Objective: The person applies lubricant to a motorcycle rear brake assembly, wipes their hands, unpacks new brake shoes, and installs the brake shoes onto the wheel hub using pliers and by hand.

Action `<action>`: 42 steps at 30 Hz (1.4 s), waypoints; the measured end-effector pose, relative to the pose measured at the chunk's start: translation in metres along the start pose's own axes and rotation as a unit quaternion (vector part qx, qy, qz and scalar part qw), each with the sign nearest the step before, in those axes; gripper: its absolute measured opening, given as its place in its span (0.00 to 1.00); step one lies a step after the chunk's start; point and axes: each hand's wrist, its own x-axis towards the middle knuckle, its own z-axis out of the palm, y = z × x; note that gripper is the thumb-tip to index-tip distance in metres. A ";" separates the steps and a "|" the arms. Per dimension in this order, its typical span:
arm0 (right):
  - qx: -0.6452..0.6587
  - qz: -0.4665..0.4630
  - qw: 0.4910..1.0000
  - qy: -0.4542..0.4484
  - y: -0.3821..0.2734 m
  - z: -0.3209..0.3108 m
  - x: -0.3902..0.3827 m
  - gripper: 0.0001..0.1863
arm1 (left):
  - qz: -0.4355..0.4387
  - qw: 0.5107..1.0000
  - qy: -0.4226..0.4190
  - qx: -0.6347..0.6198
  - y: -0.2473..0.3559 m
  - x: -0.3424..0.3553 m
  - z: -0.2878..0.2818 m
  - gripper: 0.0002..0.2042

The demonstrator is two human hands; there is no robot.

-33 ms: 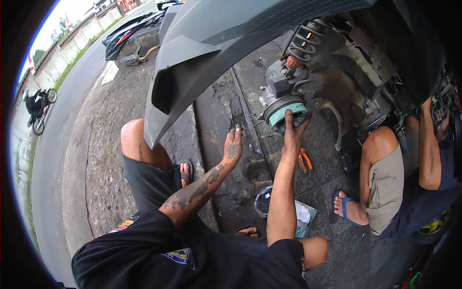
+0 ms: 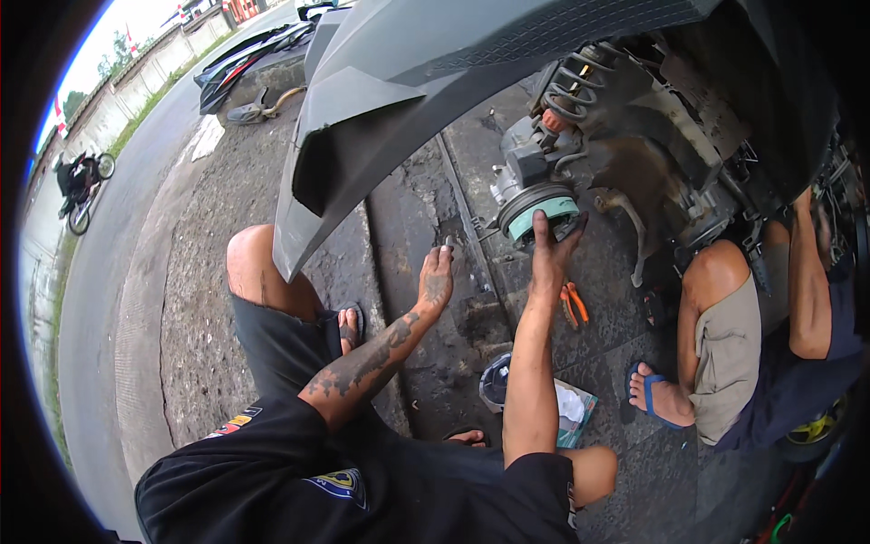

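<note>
My right hand reaches up to the wheel hub of a partly stripped scooter. Its thumb lies on the near face of a green-lined brake shoe, and its fingers curl round the far side, partly hidden. My left hand is raised apart from the hub, to its lower left. Its fingers are pressed together, with a small pale tip of something at the fingertips, too small to name. Orange-handled pliers lie on the ground beside my right forearm.
Grey body panel overhangs the hub, with a coil-spring shock absorber behind it. A dark bowl and an open box sit below my right arm. Another person's sandalled foot is at right. A motorcycle is on the road.
My left hand has shifted slightly down and left. The right hand stays on the brake shoe. On the road, the motorcycle has moved up and to the right.
</note>
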 end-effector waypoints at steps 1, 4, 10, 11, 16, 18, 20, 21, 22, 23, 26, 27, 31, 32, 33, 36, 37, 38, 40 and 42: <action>-0.048 0.016 0.998 0.026 -0.001 0.007 -0.004 0.56 | 0.017 0.999 0.016 0.034 -0.019 0.003 -0.012 0.21; -0.033 0.008 0.998 0.048 -0.001 0.018 -0.006 0.55 | -0.003 0.997 0.024 0.071 -0.038 0.007 -0.031 0.21; -0.012 0.017 0.999 0.044 -0.004 0.014 -0.007 0.55 | 0.028 0.997 0.005 0.075 0.007 0.038 -0.011 0.22; -0.018 -0.018 0.999 0.041 0.002 0.010 -0.005 0.55 | 0.081 0.996 -0.026 0.015 0.016 0.045 -0.001 0.22; -0.040 -0.024 0.999 0.021 -0.004 -0.005 -0.011 0.49 | -0.086 0.985 -0.118 -0.090 0.042 0.088 0.034 0.28; 0.094 0.095 0.981 0.141 -0.014 -0.005 -0.016 0.42 | -0.221 0.962 -0.071 -0.143 0.049 0.077 0.055 0.29; 0.045 0.082 0.986 0.141 -0.004 -0.017 -0.008 0.39 | -0.139 0.976 -0.008 -0.167 0.022 0.080 0.081 0.24; 0.070 0.097 0.985 0.122 -0.012 0.006 -0.012 0.38 | -0.123 0.980 0.010 -0.155 0.012 0.099 0.061 0.24; 0.068 0.104 0.985 0.124 -0.011 0.006 -0.011 0.38 | -0.108 0.975 0.009 -0.194 0.004 0.102 0.069 0.26; 0.066 0.104 0.984 0.131 -0.008 0.004 -0.009 0.38 | -0.093 0.968 0.009 -0.233 -0.005 0.105 0.074 0.27; 0.092 0.130 0.969 0.190 0.015 -0.008 -0.005 0.37 | -0.031 0.996 -0.004 -0.089 -0.006 0.102 0.080 0.28; 0.097 0.144 0.960 0.218 0.028 -0.031 0.002 0.36 | -0.086 0.992 -0.042 -0.087 0.023 0.082 0.081 0.29; 0.133 0.176 0.949 0.224 0.036 -0.019 0.000 0.34 | -0.045 0.998 -0.010 0.042 0.011 0.107 0.050 0.31; 0.158 0.173 0.949 0.211 0.041 -0.016 0.001 0.33 | -0.045 0.998 -0.012 0.048 0.008 0.110 0.050 0.31; 0.168 0.152 0.953 0.202 0.046 -0.013 0.003 0.33 | -0.086 0.996 -0.030 0.001 0.025 0.103 0.048 0.30; 0.170 0.174 0.954 0.176 0.053 -0.010 0.003 0.33 | -0.152 0.985 -0.053 -0.060 0.040 0.100 0.062 0.27; 0.156 0.184 0.951 0.192 0.049 -0.014 -0.001 0.33 | -0.125 0.988 -0.063 -0.065 0.028 0.098 0.069 0.27; 0.157 0.185 0.948 0.206 0.055 -0.021 -0.001 0.33 | -0.098 0.990 -0.074 -0.071 0.026 0.090 0.073 0.27; 0.164 0.196 0.943 0.213 0.060 -0.028 -0.001 0.32 | -0.091 0.993 -0.052 0.049 0.064 0.073 0.054 0.28; 0.186 0.193 0.935 0.234 0.070 -0.033 -0.005 0.30 | -0.060 0.997 -0.020 0.042 0.050 0.074 0.049 0.29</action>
